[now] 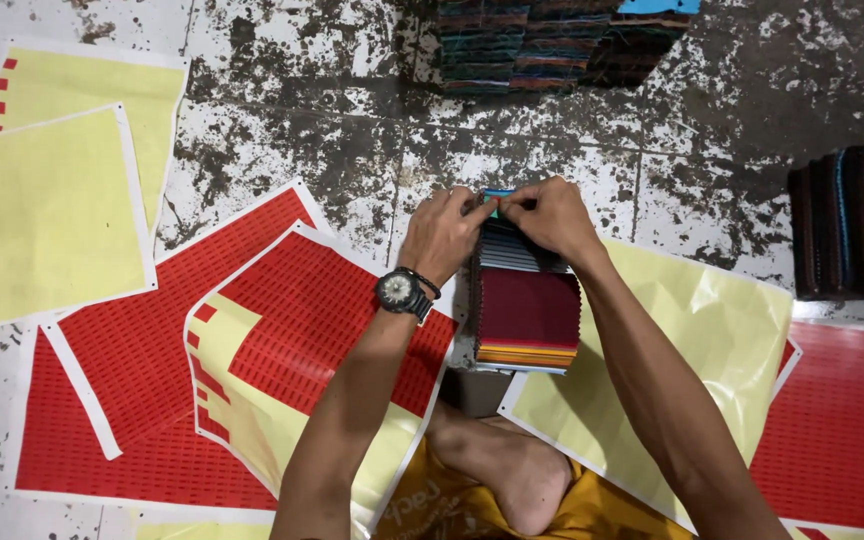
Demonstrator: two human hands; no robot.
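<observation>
Cloth swatches, a thick fanned stack, lie on the floor just beyond the person's foot. At the stack's far end, left hand and right hand pinch a small blue piece. Soft, light, floppy stuff, I'd say; best gripped by the edges.

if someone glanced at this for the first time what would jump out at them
Probably the two hands at centre: the left hand and right hand pinch a small blue strip at the far end of a stack of fabric swatches with a maroon one on top. Next, the big red sticker sheets spread over the stained floor at left, with pale yellow backing sheets beyond them.
</observation>
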